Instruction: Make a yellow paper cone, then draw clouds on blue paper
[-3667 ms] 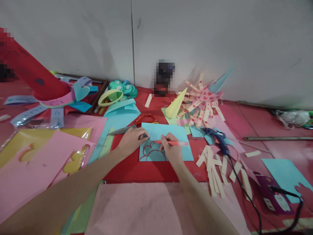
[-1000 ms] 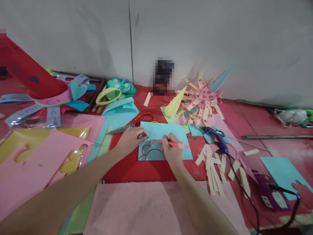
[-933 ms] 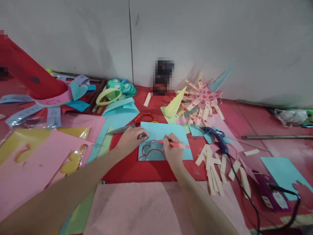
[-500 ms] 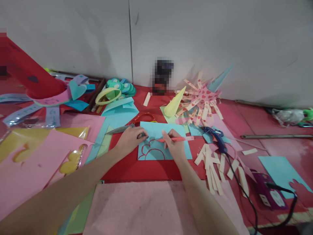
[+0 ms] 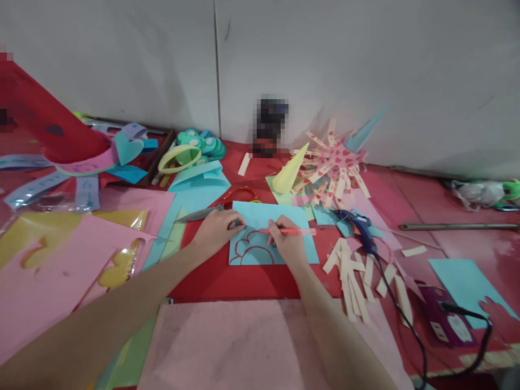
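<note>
A sheet of light blue paper (image 5: 298, 255) lies in front of me with scalloped, cloud-like red outlines along its lower left. In my right hand (image 5: 287, 238) is a red marker pen (image 5: 300, 232), pinched between thumb and fingers, its tip at the drawn line. My left hand (image 5: 219, 227) steadies the sheet at its left edge, fingers bent together on it; the fingertips are partly hidden. Just behind the hand and paper are scissors (image 5: 242, 192) with orange-red handles, the grey blades partly under my left hand.
Right of the paper lie several cream strips (image 5: 350, 284), a dark blue glue gun (image 5: 359, 225) and a purple box (image 5: 444, 317) with a black cord. Behind stand a yellow paper cone (image 5: 290, 172) and a strip-fringed pink crown (image 5: 339, 160). A red cone hat (image 5: 60, 124) stands left.
The red line has grown, its upper scallop now curving down on the right. The pen and my right hand have shifted slightly left; my left hand stays put.
</note>
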A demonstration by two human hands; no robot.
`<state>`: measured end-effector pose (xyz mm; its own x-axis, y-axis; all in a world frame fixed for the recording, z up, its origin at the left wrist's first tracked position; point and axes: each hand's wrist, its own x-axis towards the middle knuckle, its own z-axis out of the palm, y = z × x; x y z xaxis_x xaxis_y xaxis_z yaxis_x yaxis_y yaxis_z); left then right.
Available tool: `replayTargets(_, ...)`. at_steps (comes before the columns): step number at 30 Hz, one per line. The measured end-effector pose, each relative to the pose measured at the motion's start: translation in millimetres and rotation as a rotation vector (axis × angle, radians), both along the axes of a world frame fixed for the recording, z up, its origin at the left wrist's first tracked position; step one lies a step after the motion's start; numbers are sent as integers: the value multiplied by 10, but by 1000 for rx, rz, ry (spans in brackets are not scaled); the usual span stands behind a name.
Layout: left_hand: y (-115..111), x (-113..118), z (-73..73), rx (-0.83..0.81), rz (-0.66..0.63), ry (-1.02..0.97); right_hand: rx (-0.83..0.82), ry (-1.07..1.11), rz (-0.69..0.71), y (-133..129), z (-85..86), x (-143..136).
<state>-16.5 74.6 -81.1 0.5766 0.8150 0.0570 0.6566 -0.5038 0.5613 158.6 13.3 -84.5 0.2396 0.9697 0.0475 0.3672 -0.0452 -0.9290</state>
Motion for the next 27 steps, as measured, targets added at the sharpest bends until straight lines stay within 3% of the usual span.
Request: replayTargets(27, -2, -4, 23, -13, -3, 0, -22, 42, -36, 6, 39, -27)
